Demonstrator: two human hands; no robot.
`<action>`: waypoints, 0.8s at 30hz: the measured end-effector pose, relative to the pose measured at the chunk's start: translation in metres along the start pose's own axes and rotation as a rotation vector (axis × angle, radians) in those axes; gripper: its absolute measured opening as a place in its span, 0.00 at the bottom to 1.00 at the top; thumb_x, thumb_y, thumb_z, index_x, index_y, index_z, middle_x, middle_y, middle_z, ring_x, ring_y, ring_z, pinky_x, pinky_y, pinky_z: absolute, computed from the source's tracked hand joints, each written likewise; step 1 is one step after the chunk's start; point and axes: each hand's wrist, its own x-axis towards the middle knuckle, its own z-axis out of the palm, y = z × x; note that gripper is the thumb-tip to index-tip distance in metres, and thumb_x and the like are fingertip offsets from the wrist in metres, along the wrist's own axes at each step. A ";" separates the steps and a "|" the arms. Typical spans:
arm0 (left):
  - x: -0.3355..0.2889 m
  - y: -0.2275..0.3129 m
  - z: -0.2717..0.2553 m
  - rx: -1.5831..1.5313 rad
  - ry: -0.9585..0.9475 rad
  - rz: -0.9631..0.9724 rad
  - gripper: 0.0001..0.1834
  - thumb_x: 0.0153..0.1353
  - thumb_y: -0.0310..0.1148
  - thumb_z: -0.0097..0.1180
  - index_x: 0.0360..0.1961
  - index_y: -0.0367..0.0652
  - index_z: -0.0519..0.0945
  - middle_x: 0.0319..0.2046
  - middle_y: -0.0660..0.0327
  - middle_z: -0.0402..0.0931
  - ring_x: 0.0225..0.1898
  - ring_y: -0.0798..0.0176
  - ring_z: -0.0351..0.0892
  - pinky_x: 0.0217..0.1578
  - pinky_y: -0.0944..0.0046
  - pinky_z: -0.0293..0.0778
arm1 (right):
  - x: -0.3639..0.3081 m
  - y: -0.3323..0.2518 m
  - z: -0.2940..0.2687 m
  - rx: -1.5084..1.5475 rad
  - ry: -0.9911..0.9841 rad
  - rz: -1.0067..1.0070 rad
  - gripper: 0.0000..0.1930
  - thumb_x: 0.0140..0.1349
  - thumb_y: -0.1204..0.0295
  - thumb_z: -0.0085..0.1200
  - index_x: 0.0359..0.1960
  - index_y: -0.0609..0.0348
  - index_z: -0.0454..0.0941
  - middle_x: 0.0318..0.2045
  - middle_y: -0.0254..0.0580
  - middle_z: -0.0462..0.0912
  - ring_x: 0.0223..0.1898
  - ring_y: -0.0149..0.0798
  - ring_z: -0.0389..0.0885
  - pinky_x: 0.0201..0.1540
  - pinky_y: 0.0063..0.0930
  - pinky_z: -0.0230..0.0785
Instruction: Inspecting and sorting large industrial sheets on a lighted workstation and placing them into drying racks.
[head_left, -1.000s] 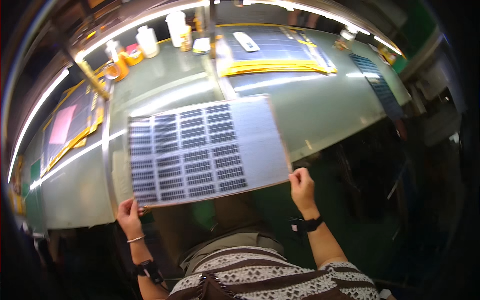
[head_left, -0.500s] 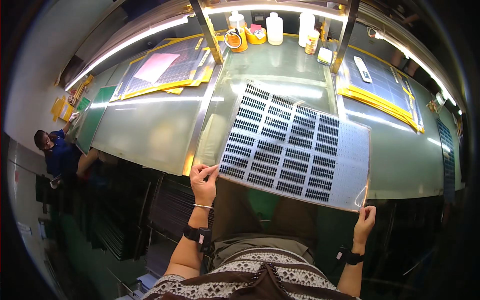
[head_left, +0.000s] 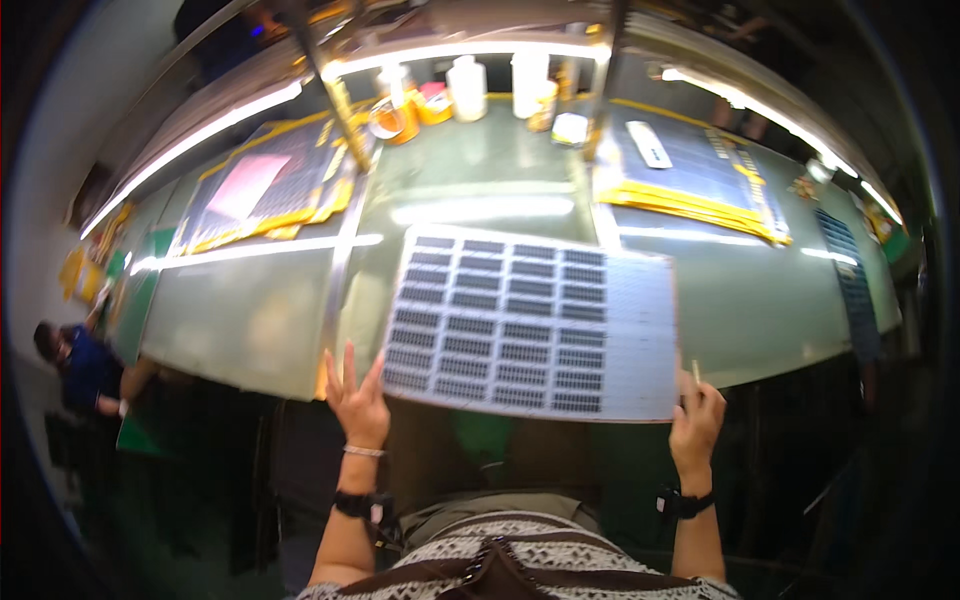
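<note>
A thin rectangular patterned sheet, pale with a grid of dark slotted blocks and a plain lighter strip at its right, lies tilted over the near edge of the glass-topped table. My left hand is at its lower left corner, fingers spread upward, the thumb side close to the sheet's edge; contact is hard to judge. At the lower right corner my right hand has its fingers bent around the sheet's edge. Motion blurs both hands slightly.
Yellow-edged panels lie stacked at the right, with a white device on top. More yellow-edged panels carry a pink sheet. White bottles stand at the back between metal posts. A co-worker is at far left.
The view has shifted, so the table and shelf sit further left. The sheet now lies straighter. My left hand's fingers have opened from a pinch on the corner; my right hand stays at the right corner.
</note>
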 end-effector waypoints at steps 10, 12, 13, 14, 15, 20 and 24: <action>0.005 -0.006 -0.007 -0.258 -0.283 0.048 0.15 0.59 0.27 0.46 0.45 0.52 0.79 0.54 0.66 0.70 0.64 0.48 0.53 0.58 0.32 0.37 | 0.166 0.059 0.083 -0.249 -0.231 -0.253 0.24 0.50 0.78 0.45 0.53 0.56 0.67 0.55 0.44 0.66 0.57 0.52 0.61 0.56 0.45 0.57; 0.005 -0.002 -0.011 -0.254 -0.273 0.045 0.14 0.58 0.27 0.47 0.44 0.52 0.80 0.54 0.65 0.70 0.64 0.48 0.54 0.58 0.32 0.37 | 0.180 0.063 0.092 -0.316 -0.247 -0.247 0.25 0.51 0.77 0.45 0.54 0.57 0.65 0.57 0.43 0.65 0.57 0.51 0.61 0.55 0.43 0.59; 0.002 -0.002 -0.016 -0.239 -0.280 0.046 0.14 0.58 0.27 0.47 0.43 0.51 0.80 0.53 0.65 0.71 0.63 0.47 0.54 0.59 0.32 0.37 | 0.186 0.061 0.095 -0.312 -0.242 -0.256 0.25 0.51 0.77 0.45 0.54 0.57 0.65 0.57 0.43 0.65 0.57 0.51 0.61 0.55 0.43 0.59; 0.001 -0.002 -0.019 -0.225 -0.289 0.048 0.14 0.57 0.27 0.48 0.43 0.51 0.80 0.53 0.65 0.71 0.63 0.47 0.55 0.59 0.33 0.36 | 0.189 0.059 0.099 -0.319 -0.243 -0.262 0.24 0.52 0.77 0.44 0.54 0.58 0.65 0.56 0.44 0.65 0.56 0.50 0.62 0.54 0.42 0.60; 0.001 -0.001 -0.020 -0.192 -0.250 0.083 0.12 0.55 0.27 0.50 0.40 0.49 0.81 0.50 0.64 0.73 0.61 0.47 0.58 0.59 0.35 0.40 | 0.192 0.059 0.103 -0.326 -0.245 -0.267 0.23 0.52 0.77 0.44 0.54 0.60 0.66 0.56 0.44 0.66 0.55 0.49 0.63 0.52 0.41 0.61; 0.044 0.000 -0.009 -0.291 -0.254 0.192 0.17 0.52 0.32 0.54 0.44 0.40 0.77 0.51 0.58 0.71 0.58 0.48 0.61 0.57 0.43 0.50 | 0.198 0.058 0.112 -0.342 -0.257 -0.346 0.21 0.53 0.76 0.43 0.51 0.63 0.66 0.51 0.44 0.68 0.50 0.46 0.67 0.48 0.39 0.64; 0.115 0.011 0.071 -0.166 -0.295 0.236 0.26 0.56 0.43 0.52 0.54 0.41 0.69 0.58 0.57 0.64 0.63 0.49 0.54 0.58 0.42 0.50 | 0.193 0.067 0.116 -0.362 -0.181 -0.416 0.21 0.53 0.74 0.44 0.51 0.63 0.67 0.50 0.44 0.68 0.49 0.46 0.67 0.47 0.39 0.64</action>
